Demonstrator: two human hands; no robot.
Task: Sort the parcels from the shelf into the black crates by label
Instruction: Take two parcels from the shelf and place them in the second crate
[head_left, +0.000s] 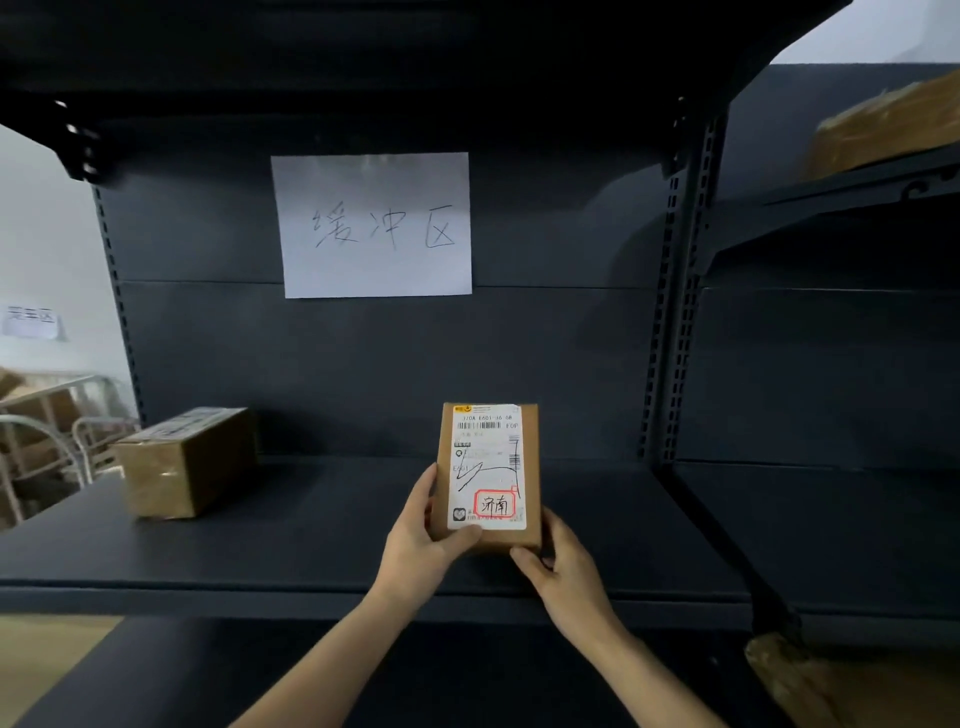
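Observation:
A small brown cardboard parcel (529, 441) with a white shipping label and a red-boxed handwritten mark is held upright above the dark shelf board (322, 535). My left hand (421, 540) grips its lower left side, thumb on the label. At its lower right corner, my right hand (563, 566) grips from beneath. A second brown parcel (182, 462) lies on the shelf at the left. No black crate is in view.
A white paper sign (374, 226) with handwriting hangs on the shelf's back panel. The neighbouring shelf unit at right carries a brown parcel (883, 130) up high and another (831, 686) low down. Metal-frame furniture (47, 431) stands at far left.

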